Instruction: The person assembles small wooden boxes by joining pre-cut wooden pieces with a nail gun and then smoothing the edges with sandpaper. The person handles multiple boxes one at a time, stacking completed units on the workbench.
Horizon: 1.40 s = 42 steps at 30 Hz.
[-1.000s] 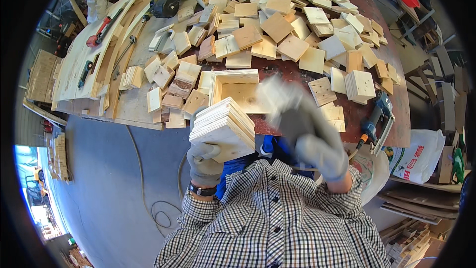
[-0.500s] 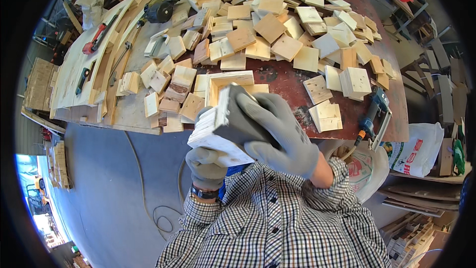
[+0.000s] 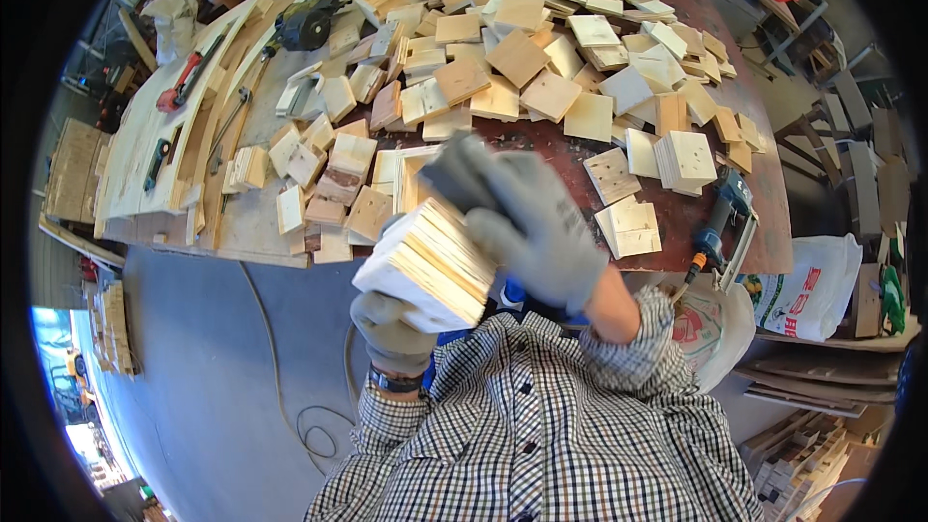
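Note:
My gloved left hand [image 3: 389,331] grips a thick stack of square wooden boards [image 3: 425,266] from below, its layered edges turned up. In my gloved right hand [image 3: 543,232], slightly smeared by motion, is a dark grey block [image 3: 456,174] that looks like a sanding block. It sits just above the far right edge of the stack, and whether the two touch I cannot tell. Behind my hands, on the dark red tabletop, is a shallow wooden frame [image 3: 408,184], partly covered by the block.
A heap of loose square boards [image 3: 522,53] spreads over the table. At the right edge lies a nail gun [image 3: 725,217] with its hose; beside it hangs a white bag [image 3: 812,280]. Clamps and a red tool [image 3: 179,92] rest on the left planks. A hose [image 3: 266,329] crosses the floor.
The dark block has moved off the stack's face, up and left, with my right hand. The stack has tilted, so its layered edges now show.

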Tool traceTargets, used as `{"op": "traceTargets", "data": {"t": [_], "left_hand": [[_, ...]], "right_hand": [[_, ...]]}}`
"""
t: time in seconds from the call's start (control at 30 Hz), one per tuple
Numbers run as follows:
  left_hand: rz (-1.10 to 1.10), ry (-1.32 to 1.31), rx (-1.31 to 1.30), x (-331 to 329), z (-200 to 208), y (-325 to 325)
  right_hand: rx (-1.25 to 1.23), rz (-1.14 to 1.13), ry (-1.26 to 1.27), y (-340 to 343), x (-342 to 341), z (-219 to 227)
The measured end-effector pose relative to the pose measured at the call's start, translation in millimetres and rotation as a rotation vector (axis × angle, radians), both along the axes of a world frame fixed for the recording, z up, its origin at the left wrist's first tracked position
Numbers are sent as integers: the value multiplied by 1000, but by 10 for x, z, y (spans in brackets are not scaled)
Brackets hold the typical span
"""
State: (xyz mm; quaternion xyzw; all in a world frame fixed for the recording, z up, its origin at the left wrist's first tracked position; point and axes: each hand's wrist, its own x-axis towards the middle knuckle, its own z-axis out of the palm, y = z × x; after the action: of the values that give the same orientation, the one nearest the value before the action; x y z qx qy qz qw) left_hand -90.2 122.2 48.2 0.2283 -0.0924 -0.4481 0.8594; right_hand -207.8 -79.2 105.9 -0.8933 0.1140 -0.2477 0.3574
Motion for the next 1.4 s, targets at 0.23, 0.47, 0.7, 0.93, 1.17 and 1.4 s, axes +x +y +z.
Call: {"op": "traceTargets", "data": {"t": [0.23,0.47,0.7,0.93,1.17,1.4], "left_hand": [[-67,71,-142,127,-178,-41],[66,201,123,161,-205,-74],[-30,338,148,56,-167,-287],[-5,320,-6,105,11,-416],[22,267,119,-175,179,-565],[136,93,154,60,29,-496]], "right_hand": [[-143,100,-137,-34,41,417],[-113,332,-12,93,-376,217],[7,108,-106,-158,38,76],[45,76,-209,173,-240,-428],[-26,24,-336,-111,224,-3],[-130,178,-275,360,-210,-546]]}}
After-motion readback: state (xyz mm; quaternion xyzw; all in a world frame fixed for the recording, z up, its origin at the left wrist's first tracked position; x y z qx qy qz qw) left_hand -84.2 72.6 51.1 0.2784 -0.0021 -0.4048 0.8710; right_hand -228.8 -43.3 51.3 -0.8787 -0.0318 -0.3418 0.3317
